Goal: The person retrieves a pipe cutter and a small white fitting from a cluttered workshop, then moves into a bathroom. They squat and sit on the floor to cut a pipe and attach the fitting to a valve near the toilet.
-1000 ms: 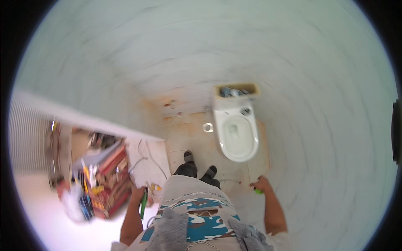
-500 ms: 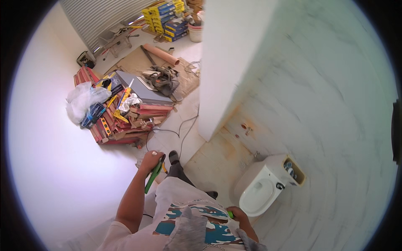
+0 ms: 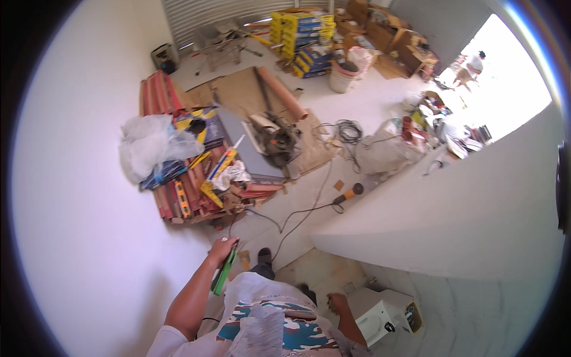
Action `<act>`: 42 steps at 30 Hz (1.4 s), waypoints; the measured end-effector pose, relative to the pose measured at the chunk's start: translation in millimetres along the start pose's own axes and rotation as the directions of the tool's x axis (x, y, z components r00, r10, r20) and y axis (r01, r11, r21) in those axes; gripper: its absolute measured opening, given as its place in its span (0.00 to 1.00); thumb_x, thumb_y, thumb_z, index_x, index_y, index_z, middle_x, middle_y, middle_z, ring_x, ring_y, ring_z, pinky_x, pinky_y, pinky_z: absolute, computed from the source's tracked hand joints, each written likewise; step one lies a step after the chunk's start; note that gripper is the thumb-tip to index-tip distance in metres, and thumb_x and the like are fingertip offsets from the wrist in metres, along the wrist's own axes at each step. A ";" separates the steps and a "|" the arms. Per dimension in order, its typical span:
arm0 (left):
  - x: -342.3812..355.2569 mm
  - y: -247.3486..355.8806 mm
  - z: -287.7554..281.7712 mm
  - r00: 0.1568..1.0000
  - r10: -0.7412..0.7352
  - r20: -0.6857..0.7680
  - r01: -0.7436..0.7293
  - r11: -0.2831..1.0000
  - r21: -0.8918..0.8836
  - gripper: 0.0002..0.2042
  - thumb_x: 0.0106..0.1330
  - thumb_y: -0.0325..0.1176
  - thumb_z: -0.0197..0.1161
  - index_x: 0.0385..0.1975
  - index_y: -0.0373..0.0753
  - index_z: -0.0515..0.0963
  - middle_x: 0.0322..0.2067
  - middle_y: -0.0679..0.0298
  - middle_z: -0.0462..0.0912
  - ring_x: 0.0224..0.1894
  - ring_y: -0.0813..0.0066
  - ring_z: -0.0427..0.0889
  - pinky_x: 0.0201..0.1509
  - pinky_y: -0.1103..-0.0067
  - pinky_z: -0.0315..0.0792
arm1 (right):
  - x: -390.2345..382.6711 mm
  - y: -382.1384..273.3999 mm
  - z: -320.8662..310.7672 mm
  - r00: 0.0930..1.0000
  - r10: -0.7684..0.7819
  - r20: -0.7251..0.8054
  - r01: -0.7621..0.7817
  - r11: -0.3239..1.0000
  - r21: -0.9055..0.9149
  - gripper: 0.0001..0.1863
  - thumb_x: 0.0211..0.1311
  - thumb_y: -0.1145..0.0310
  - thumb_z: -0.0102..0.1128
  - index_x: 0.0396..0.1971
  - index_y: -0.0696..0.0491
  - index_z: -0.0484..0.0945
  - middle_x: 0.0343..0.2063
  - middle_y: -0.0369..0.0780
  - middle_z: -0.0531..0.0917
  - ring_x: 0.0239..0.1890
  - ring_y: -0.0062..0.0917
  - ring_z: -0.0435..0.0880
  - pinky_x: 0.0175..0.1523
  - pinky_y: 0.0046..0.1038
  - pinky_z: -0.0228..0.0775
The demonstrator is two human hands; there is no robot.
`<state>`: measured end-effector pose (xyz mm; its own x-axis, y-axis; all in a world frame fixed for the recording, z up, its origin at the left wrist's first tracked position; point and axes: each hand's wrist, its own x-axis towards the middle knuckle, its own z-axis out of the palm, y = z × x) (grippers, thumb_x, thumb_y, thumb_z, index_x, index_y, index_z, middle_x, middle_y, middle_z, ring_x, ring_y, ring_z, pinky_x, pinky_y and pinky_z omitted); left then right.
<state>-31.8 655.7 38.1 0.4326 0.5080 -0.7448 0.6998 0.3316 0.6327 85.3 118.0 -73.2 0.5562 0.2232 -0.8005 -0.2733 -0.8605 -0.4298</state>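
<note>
My left hand (image 3: 222,250) is closed around a long, narrow green tool (image 3: 223,272) that hangs beside my leg; its exact kind is unclear. My right hand (image 3: 338,303) is low at my right side, its fingers curled, with a small greenish bit showing at them that I cannot make out. Beside that hand stands a white toilet (image 3: 372,309), its tank open at the top and partly behind my forearm. In front of my left hand lies a pile of red-edged boxes (image 3: 172,205), topped with a caulk tube (image 3: 225,158), a plastic bag (image 3: 151,143) and a yellow level (image 3: 182,199).
A black cable (image 3: 279,223) crosses the floor to an orange-and-black power tool (image 3: 350,194). A white wall (image 3: 416,220) juts in on the right. Farther off are a pipe (image 3: 282,92), a bucket (image 3: 344,77), stacked yellow-and-blue boxes (image 3: 300,35), and a person (image 3: 470,68) outside.
My view has swung right and toward the room, bringing in the doorway and power tool. The toilet now sits lower in view. The green tool stays in my left hand.
</note>
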 end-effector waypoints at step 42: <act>13.9 68.5 -178.8 0.863 -0.110 -0.493 -0.036 0.960 -0.277 0.14 0.68 0.40 0.63 0.32 0.32 0.78 0.23 0.67 0.79 0.28 0.84 0.74 0.32 0.81 0.69 | 243.3 -749.3 333.3 0.811 -0.466 0.353 0.575 0.526 -0.627 0.39 0.61 0.48 0.60 0.66 0.55 0.61 0.56 0.56 0.74 0.53 0.50 0.80 0.56 0.48 0.74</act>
<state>-79.5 827.6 109.1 0.0162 0.7938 -0.6079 0.4993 0.5203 0.6928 163.8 969.6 -85.0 0.3011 0.7437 -0.5968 0.6682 -0.6111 -0.4244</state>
